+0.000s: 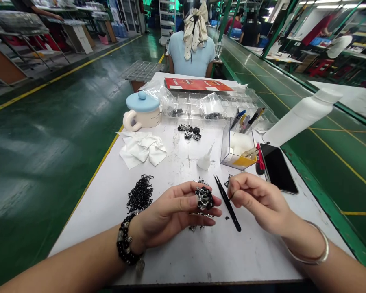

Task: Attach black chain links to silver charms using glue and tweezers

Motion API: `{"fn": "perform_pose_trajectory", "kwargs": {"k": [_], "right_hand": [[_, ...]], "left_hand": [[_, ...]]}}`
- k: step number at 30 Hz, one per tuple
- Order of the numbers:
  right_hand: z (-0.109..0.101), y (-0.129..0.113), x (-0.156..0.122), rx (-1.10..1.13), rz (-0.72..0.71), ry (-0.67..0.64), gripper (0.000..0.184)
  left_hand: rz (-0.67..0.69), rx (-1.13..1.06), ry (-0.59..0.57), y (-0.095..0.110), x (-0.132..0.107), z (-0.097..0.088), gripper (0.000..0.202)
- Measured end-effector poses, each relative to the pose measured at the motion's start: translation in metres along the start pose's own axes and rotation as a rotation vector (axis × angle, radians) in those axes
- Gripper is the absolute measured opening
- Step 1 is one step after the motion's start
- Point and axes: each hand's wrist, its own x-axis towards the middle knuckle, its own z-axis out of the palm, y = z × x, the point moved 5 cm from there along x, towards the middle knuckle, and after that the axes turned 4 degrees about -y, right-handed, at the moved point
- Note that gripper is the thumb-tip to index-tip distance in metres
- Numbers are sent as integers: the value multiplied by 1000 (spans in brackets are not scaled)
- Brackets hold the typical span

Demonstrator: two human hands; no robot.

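Note:
My left hand [177, 209] grips a small black and silver cluster of curved pieces [205, 198] between thumb and fingers, above the white table. To its right, my right hand [256, 199] pinches a thin black piece [231, 196], too small to make out fully. Black tweezers [228, 205] lie on the table between the hands. Left of my left hand is a pile of black curved pieces [140, 193]. Silver pieces [197, 228] lie partly hidden beneath my left hand. More black and silver clusters [189, 132] sit farther back.
A small white dropper bottle [204, 162] stands mid-table. Behind are a lidded mug [143, 112], crumpled tissue [143, 148], a clear pen box [238, 148] and plastic trays [186, 101]. A phone [279, 167] and white bottle [301, 116] line the right edge. A person [191, 51] sits ahead.

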Motion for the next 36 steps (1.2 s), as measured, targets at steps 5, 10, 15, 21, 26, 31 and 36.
{"fn": "perform_pose_trajectory", "kwargs": {"k": [5, 10, 15, 21, 26, 31, 36], "right_hand": [[26, 11, 5, 186, 16, 69, 15], [33, 16, 0, 245, -3, 104, 11], [38, 16, -2, 343, 9, 126, 11], [37, 17, -1, 392, 37, 101, 14], [40, 17, 3, 578, 160, -37, 15], [39, 17, 3, 515, 211, -50, 15], [12, -1, 1, -54, 6, 201, 10]], "left_hand": [[27, -60, -45, 1, -1, 2, 24], [29, -71, -23, -2, -1, 3, 22], [21, -57, -14, -4, 1, 3, 22], [59, -23, 0, 1, 1, 5, 23], [71, 27, 13, 4, 1, 7, 23], [52, 43, 44, 3, 0, 7, 26], [64, 62, 131, 3, 0, 1, 25]]}}
